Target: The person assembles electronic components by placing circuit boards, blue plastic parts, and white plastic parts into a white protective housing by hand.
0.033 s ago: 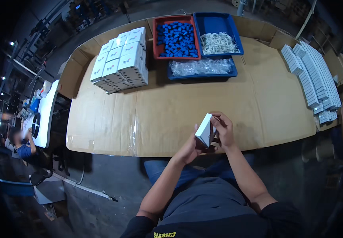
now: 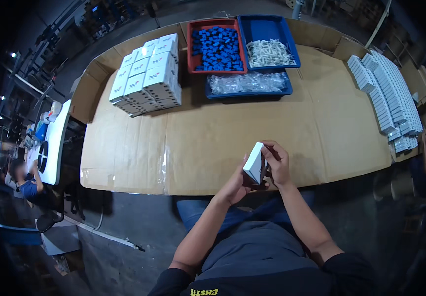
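A small white box [image 2: 255, 163] is held tilted above the table's near edge, between my two hands. My left hand [image 2: 236, 185] grips its left and lower side, with the fingers partly hidden behind it. On the other side, my right hand [image 2: 278, 160] is closed round the upper right part, thumb and fingers bent against it. Part of the box's right side is in shadow and covered by the right hand.
Cardboard covers the table [image 2: 213, 133]. White boxes [image 2: 146, 74] are stacked at the back left. Behind stand a red tray [image 2: 190, 47] of blue parts, a blue tray [image 2: 298, 54] of white pieces and another blue tray [image 2: 252, 95] of clear bags. Small white boxes [image 2: 388, 93] line the right.
The small box has turned slightly, and its broad face looks lighter. Both hands keep their hold in nearly the same place.
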Tool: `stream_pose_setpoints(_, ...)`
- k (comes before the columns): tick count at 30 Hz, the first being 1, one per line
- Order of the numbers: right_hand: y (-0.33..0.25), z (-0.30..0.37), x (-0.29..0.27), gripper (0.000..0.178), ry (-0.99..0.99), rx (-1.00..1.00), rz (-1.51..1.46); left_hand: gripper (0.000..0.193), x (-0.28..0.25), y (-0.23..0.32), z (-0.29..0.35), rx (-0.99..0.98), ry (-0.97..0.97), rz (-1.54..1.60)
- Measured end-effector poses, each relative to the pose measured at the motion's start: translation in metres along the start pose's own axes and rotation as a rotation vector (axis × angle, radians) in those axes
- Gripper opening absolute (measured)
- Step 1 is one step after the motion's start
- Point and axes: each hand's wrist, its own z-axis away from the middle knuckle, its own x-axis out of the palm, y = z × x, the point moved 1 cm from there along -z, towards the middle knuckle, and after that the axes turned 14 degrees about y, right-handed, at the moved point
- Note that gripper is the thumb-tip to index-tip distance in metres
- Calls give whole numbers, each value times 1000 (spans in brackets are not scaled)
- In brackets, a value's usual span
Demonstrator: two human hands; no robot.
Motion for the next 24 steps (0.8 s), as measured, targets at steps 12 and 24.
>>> stream_pose_setpoints(12,-8,20,2,71,-301,-724,557,61,-2,-15,-14,275,180,-95)
stream_pose_setpoints(24,22,25,6,74,-270,-840,546,55,7,-23,4,243,309,-17)
